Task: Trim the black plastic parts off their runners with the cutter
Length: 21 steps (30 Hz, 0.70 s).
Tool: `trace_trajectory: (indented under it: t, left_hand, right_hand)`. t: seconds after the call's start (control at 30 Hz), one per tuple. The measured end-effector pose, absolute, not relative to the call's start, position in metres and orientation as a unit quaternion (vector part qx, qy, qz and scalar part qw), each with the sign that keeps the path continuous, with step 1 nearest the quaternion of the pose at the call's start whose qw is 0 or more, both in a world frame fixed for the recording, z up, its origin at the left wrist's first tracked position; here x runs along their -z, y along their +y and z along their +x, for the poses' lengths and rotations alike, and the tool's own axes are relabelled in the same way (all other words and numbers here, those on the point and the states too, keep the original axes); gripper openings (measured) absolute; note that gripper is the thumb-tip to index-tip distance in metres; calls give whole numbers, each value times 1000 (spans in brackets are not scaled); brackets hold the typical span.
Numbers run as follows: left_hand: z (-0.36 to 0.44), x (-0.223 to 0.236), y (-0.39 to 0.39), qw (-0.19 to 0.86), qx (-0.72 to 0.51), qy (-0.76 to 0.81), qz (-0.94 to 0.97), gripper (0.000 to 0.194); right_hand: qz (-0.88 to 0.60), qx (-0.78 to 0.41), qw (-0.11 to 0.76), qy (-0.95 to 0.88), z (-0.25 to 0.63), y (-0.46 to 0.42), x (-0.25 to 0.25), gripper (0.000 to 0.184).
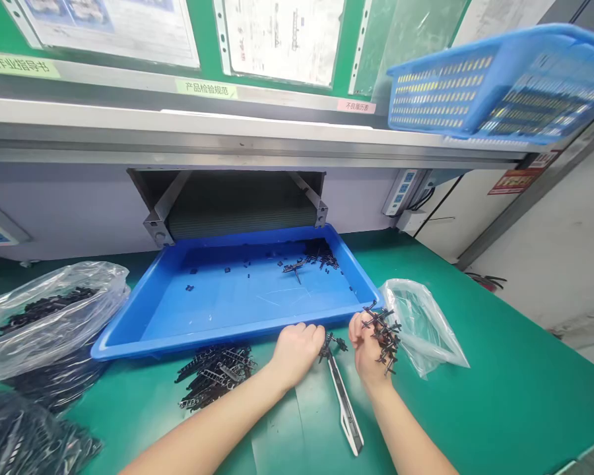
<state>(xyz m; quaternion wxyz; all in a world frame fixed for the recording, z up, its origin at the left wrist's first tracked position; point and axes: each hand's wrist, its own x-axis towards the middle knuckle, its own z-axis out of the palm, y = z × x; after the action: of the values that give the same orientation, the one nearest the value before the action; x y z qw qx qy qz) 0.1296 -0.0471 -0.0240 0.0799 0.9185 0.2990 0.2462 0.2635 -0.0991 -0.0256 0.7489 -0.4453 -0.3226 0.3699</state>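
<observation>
My left hand is closed at the front rim of the blue tray. A small black plastic part sticks out on its thumb side, and the fingers seem to pinch it. In my right hand is a bunch of thin, branched black plastic parts, fingers wrapped around them. Between the hands lies a white and black utility knife, its upper end partly covered by the small part. Left of my left forearm is a pile of black ladder-like plastic strips.
Loose black pieces lie in the tray, mostly at its back right. A conveyor belt ends above the tray. Clear bags of black parts stand at left; another clear plastic bag lies at right. A blue basket sits on the shelf.
</observation>
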Motion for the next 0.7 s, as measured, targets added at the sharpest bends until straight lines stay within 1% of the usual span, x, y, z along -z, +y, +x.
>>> trace_trajectory:
  t: [0.07, 0.13, 0.2, 0.27, 0.37, 0.43, 0.47, 0.57, 0.63, 0.7]
  left_hand:
    - [125, 17, -51, 53, -259, 295, 918, 30]
    - [112, 8, -58, 30, -275, 293, 915, 31]
    - [94, 0, -65, 7, -329, 297, 897, 29]
    - [79, -6, -71, -9, -415, 310, 855, 23]
    - [66, -7, -78, 21, -525, 351, 775, 18]
    - [64, -4, -82, 61, -562, 375, 735, 19]
    - [64, -1, -84, 78, -572, 377, 725, 20]
    - [65, 5, -87, 101, -569, 347, 739, 24]
    - [64, 8, -87, 104, -559, 332, 752, 27]
    - [62, 8, -85, 122, -552, 335, 754, 26]
  right_hand:
    - [-437, -299, 789, -312, 262, -98, 18, 37]
    - [-430, -254, 816, -290, 261, -98, 11, 36]
    - [-424, -239, 833, -264, 260, -98, 5, 33]
    - [-419, -256, 836, -244, 256, -100, 1, 34]
    - [-421, -357, 799, -240, 238, -104, 0, 28]
    - [-418, -452, 748, -248, 220, -108, 5, 23]
    - [-413, -498, 720, -251, 212, -110, 8, 24]
    - [-393, -607, 644, -248, 196, -114, 18, 33]
    - [-383, -650, 612, -237, 194, -115, 22, 41]
    - [-377, -673, 596, -222, 198, -114, 25, 45]
